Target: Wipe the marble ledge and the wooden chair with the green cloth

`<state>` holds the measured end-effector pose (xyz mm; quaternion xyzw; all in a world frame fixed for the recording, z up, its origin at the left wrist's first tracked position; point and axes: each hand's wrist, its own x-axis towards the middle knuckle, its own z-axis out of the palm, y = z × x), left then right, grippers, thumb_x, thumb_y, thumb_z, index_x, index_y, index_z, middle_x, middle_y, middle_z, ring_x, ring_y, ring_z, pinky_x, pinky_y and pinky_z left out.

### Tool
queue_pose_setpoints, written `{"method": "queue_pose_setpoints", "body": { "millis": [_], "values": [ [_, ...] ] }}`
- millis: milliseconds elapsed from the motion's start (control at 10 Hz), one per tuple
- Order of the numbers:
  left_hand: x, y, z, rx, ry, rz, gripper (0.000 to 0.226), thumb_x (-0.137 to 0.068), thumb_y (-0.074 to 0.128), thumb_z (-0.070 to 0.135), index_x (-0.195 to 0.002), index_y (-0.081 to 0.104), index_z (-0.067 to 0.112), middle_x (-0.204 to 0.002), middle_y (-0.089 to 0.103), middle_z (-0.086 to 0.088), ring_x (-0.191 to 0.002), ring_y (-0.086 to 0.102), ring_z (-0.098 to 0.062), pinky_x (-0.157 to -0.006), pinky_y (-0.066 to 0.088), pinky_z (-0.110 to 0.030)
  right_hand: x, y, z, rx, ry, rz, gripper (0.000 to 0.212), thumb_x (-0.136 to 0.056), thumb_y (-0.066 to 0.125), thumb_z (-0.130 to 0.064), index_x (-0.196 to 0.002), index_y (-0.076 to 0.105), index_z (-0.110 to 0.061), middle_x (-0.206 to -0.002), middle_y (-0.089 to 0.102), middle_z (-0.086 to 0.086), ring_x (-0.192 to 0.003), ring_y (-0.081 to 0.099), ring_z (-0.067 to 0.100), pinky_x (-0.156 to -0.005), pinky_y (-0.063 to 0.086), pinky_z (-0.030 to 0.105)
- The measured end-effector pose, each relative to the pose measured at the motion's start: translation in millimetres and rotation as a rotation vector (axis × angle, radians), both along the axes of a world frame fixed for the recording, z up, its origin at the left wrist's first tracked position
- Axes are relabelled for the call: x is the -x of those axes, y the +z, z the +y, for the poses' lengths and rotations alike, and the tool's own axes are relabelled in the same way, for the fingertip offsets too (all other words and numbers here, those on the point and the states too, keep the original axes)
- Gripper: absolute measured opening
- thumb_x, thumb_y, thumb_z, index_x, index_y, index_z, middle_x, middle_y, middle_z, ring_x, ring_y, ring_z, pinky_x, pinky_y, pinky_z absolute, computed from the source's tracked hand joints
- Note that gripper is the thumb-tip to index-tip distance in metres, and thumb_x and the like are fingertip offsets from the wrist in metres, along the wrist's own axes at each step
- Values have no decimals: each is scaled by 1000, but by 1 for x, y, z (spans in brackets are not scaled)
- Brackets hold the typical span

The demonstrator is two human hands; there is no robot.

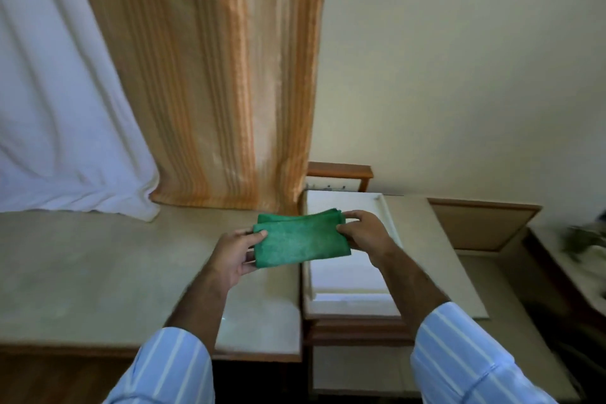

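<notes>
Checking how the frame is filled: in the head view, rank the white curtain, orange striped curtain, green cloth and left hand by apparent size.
1. Orange striped curtain
2. White curtain, roughly alike, cropped
3. Green cloth
4. Left hand

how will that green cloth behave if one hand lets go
The green cloth is probably floppy: its folded layers bow between the left hand and right hand. It looks light, pinched only by fingertips, so the free end would likely droop and unfold.

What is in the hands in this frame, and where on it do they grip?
The folded green cloth, held above the marble ledge: left hand pinches its left end, right hand its right end.
</notes>
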<state>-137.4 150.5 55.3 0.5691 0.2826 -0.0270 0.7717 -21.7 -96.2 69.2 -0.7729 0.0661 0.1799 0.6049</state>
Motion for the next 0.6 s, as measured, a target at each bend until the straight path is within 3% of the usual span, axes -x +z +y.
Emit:
{"method": "queue_pose_setpoints", "body": {
  "millis": [100,200,300,400,600],
  "values": [
    [-32,-6,-56,-68,-9,41,21,-92,67,12,-113,68,10,-105,73,-16,-84,71,-30,-73,58,-37,-23,-13,-54,117,11,-17,40,-82,72,4,-120,67,-8,-114,74,20,-99,76,33,-81,68,43],
    [-57,-20,-98,-139,5,79,22,-91,68,7,-113,68,2,-107,73,-22,-87,71,-33,-70,60,-39,-41,-29,-93,278,54,-53,47,-78,74,0,-124,68,-8,-110,76,17,-102,76,33,-91,65,50],
    [-78,-39,-127,-238,-24,121,24,-91,68,4,-112,68,-6,-109,72,-28,-98,72,-41,-86,58,-57,-55,-47,-121,370,74,-55,49,-78,79,-4,-125,68,-9,-124,73,16,-112,73,33,-99,62,48],
    [-86,-54,-139,-418,-79,146,23,-90,69,9,-109,71,-4,-105,74,-24,-95,73,-38,-86,60,-56,-63,-58,-132,422,101,-25,53,-78,83,-4,-128,65,-6,-128,69,18,-112,72,33,-97,63,47],
    [-85,-73,-147,-924,-233,223,19,-92,66,19,-98,75,4,-90,75,-10,-83,72,-24,-76,59,-33,-69,-75,-134,510,245,-21,56,-79,80,-3,-132,65,-7,-115,78,14,-100,75,23,-88,60,27]
  ]
}}
